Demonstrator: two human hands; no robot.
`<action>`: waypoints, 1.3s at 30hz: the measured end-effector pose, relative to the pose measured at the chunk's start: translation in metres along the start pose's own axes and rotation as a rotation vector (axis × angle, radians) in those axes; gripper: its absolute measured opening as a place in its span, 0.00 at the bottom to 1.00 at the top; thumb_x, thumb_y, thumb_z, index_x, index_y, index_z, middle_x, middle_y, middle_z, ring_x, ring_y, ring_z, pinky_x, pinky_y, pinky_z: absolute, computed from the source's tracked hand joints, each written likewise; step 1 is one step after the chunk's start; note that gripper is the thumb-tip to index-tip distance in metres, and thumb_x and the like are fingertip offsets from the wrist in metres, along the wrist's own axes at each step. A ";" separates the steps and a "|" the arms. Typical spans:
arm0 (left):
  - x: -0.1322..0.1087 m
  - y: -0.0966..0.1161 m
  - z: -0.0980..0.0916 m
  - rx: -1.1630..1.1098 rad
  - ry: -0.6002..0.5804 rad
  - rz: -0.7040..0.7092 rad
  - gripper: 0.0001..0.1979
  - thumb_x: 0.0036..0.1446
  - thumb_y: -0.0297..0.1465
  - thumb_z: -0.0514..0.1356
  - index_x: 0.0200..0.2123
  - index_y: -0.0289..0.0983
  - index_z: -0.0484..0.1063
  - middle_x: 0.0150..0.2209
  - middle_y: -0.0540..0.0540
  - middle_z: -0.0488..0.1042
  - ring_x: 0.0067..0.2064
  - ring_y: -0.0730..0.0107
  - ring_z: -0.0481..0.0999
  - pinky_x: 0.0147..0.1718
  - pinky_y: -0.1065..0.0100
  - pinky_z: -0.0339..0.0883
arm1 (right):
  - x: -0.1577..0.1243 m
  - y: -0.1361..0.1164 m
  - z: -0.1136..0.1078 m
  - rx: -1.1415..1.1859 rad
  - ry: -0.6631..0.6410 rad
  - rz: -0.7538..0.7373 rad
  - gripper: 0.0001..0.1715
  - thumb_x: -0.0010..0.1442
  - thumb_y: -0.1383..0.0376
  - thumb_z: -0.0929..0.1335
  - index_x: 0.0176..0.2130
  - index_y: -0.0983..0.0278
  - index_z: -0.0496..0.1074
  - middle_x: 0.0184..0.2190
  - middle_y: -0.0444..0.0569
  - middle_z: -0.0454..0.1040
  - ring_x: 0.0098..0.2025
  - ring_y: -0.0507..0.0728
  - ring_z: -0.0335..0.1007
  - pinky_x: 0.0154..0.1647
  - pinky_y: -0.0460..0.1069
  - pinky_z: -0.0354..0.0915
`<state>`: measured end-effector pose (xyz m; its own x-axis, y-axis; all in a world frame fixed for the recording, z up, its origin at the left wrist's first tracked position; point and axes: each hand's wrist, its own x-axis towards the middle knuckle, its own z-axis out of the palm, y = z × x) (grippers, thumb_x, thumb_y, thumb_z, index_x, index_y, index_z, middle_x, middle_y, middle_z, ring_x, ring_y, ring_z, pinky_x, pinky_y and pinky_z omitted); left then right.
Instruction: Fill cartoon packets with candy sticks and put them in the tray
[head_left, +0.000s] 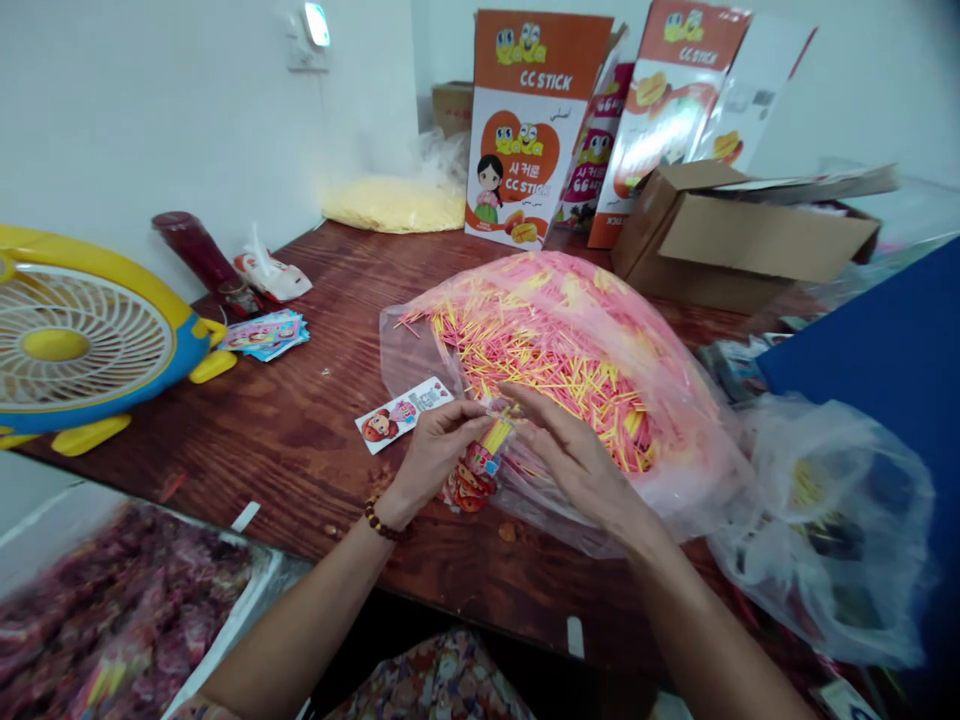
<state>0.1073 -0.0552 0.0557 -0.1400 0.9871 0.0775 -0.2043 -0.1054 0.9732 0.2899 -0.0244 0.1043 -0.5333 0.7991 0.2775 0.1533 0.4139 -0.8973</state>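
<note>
My left hand, with a beaded bracelet at the wrist, pinches the top edge of a small printed plastic bag. Thin yellow sticks stand in the bag's mouth. On its other side my right hand closes its fingertips at the same mouth; its grip is partly hidden. Just beyond the hands lies a large clear plastic bag, open toward me, with a heap of pink and yellow sticks. A white card with a cartoon girl is beside my left hand.
A yellow and blue fan, a dark red bottle, a tissue pack and printed packets sit left. Printed boxes and an open carton stand behind. A filled container is lower left; a clear bag lies right.
</note>
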 end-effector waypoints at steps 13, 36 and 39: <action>-0.005 0.023 -0.002 0.184 0.053 0.274 0.05 0.56 0.33 0.65 0.33 0.38 0.81 0.33 0.47 0.78 0.37 0.70 0.75 0.39 0.69 0.69 | 0.012 0.010 -0.005 0.148 0.104 0.169 0.09 0.54 0.59 0.73 0.28 0.63 0.76 0.26 0.43 0.76 0.31 0.53 0.72 0.36 0.49 0.67; -0.030 -0.018 -0.026 0.309 -0.209 -0.201 0.10 0.53 0.35 0.65 0.35 0.34 0.78 0.32 0.47 0.79 0.31 0.68 0.75 0.32 0.69 0.68 | -0.006 0.043 0.029 0.290 0.001 0.445 0.10 0.51 0.58 0.70 0.26 0.63 0.71 0.19 0.40 0.68 0.21 0.49 0.60 0.22 0.45 0.55; -0.037 -0.026 -0.031 0.489 -0.165 -0.121 0.13 0.58 0.34 0.62 0.45 0.36 0.77 0.35 0.46 0.80 0.35 0.66 0.77 0.35 0.67 0.69 | -0.008 0.058 0.032 0.257 0.012 0.483 0.11 0.52 0.58 0.69 0.25 0.63 0.69 0.18 0.40 0.67 0.20 0.49 0.59 0.23 0.45 0.55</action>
<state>0.0881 -0.0924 0.0211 0.0194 0.9987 -0.0470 0.2721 0.0400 0.9614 0.2763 -0.0211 0.0391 -0.4424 0.8777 -0.1844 0.1694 -0.1201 -0.9782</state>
